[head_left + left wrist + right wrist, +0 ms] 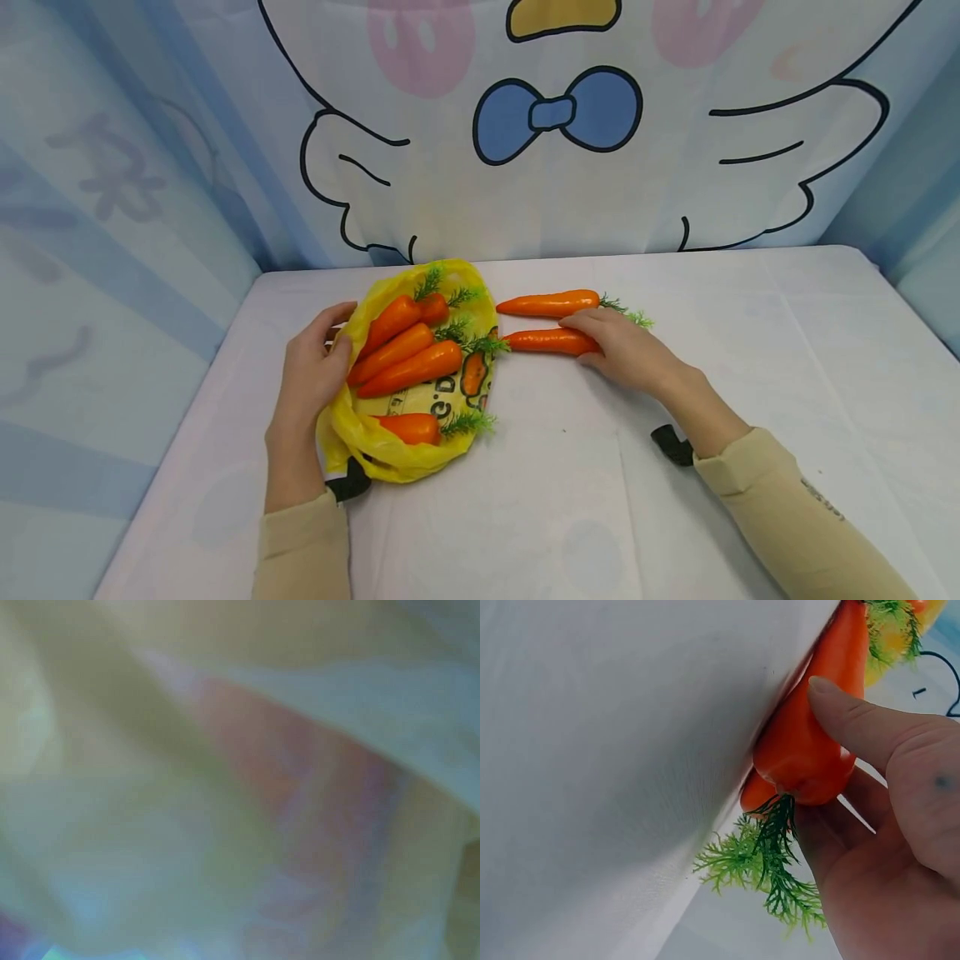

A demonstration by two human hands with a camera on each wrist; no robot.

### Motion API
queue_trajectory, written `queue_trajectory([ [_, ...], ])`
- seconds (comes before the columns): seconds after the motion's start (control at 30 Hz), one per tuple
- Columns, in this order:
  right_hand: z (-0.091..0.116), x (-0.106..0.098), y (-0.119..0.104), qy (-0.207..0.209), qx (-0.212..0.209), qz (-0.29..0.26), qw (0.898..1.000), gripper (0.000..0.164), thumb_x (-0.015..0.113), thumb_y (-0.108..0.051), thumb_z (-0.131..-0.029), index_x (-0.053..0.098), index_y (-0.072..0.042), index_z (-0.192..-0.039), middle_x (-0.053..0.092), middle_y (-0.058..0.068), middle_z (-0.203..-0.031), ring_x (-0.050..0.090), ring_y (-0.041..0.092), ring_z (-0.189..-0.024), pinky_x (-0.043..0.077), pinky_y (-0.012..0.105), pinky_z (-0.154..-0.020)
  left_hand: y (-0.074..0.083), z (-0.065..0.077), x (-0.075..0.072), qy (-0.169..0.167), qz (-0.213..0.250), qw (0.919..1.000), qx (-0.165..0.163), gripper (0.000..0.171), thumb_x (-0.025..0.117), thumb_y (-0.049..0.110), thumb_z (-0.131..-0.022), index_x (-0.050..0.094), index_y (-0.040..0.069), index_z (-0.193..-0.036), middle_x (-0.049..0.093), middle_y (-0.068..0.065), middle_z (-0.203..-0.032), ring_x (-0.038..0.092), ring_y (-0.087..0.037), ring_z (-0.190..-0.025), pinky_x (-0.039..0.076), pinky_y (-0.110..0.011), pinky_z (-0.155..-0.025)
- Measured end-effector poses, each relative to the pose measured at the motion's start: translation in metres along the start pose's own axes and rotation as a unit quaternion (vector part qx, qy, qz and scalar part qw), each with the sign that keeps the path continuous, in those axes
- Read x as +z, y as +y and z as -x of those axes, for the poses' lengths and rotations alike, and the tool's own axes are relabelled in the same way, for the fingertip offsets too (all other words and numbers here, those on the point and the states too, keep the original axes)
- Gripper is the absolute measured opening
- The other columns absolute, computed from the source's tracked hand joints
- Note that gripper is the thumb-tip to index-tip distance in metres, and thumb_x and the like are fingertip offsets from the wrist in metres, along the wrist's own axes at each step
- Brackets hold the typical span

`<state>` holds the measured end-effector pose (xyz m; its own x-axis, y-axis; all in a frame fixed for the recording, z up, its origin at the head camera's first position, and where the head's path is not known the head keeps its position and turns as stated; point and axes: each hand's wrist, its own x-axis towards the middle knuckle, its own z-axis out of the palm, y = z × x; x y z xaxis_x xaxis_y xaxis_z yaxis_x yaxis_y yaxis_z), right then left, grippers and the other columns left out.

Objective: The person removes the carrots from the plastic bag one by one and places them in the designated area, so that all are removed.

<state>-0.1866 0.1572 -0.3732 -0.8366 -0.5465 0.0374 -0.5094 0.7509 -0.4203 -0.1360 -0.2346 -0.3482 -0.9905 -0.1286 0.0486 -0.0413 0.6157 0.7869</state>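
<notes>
A yellow plastic bag lies with its mouth spread, and several orange carrots with green feathery tops rest in it. At the bag's left edge, my left hand grips the yellow plastic between thumb and fingers. To the right, my right hand holds a carrot by its thick top end, its tip pointing at the bag. The right wrist view shows the thumb across this carrot and the fingers on its far side, close to the tabletop. The left wrist view is blurred by pale material near the lens.
Just behind the held carrot lies another carrot, parallel to it. A white cloth covers the table. A curtain with a cartoon figure and a blue bow hangs behind the table's back edge.
</notes>
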Motion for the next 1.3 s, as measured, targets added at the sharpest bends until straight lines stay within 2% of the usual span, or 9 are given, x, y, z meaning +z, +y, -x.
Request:
queue_trajectory([
  [0.43, 0.002, -0.002, -0.003, -0.004, 0.001, -0.013, 1.0, 0.055, 0.074, -0.008, -0.091, 0.055, -0.003, -0.142, 0.053, 0.018, -0.141, 0.045, 0.038, -0.132, 0.035, 0.056, -0.11, -0.002, -0.001, 0.0, -0.001, 0.0, 1.0, 0.009, 0.048, 0.042, 0.01, -0.103, 0.046, 0.013, -0.152, 0.051, -0.011, -0.147, 0.051, -0.032, -0.12, 0.044, -0.049, -0.105],
  [0.9, 0.003, -0.003, -0.004, 0.006, -0.011, 0.002, 1.0, 0.045, 0.071, 0.001, -0.091, 0.06, 0.001, -0.135, 0.056, 0.018, -0.137, 0.048, 0.039, -0.13, 0.038, 0.054, -0.108, -0.002, -0.001, 0.001, 0.002, -0.001, 1.0, 0.006, 0.048, 0.042, 0.01, -0.103, 0.047, 0.013, -0.151, 0.051, -0.011, -0.146, 0.051, -0.032, -0.119, 0.044, -0.048, -0.105],
  [1.13, 0.006, -0.008, -0.008, -0.002, 0.002, -0.01, 1.0, 0.048, 0.069, -0.002, -0.093, 0.057, -0.002, -0.139, 0.053, 0.019, -0.141, 0.046, 0.039, -0.132, 0.036, 0.057, -0.109, -0.002, -0.001, 0.001, 0.001, 0.002, 1.0, 0.009, 0.048, 0.042, 0.01, -0.103, 0.047, 0.012, -0.151, 0.051, -0.011, -0.146, 0.052, -0.032, -0.119, 0.044, -0.049, -0.104],
  [1.3, 0.005, -0.012, -0.012, 0.007, -0.005, -0.014, 1.0, 0.049, 0.072, -0.006, -0.093, 0.057, -0.004, -0.139, 0.053, 0.018, -0.14, 0.047, 0.038, -0.13, 0.038, 0.056, -0.108, -0.003, -0.001, 0.001, 0.003, 0.0, 0.9999, 0.01, 0.048, 0.042, 0.01, -0.103, 0.047, 0.012, -0.151, 0.051, -0.011, -0.146, 0.052, -0.032, -0.12, 0.044, -0.049, -0.104],
])
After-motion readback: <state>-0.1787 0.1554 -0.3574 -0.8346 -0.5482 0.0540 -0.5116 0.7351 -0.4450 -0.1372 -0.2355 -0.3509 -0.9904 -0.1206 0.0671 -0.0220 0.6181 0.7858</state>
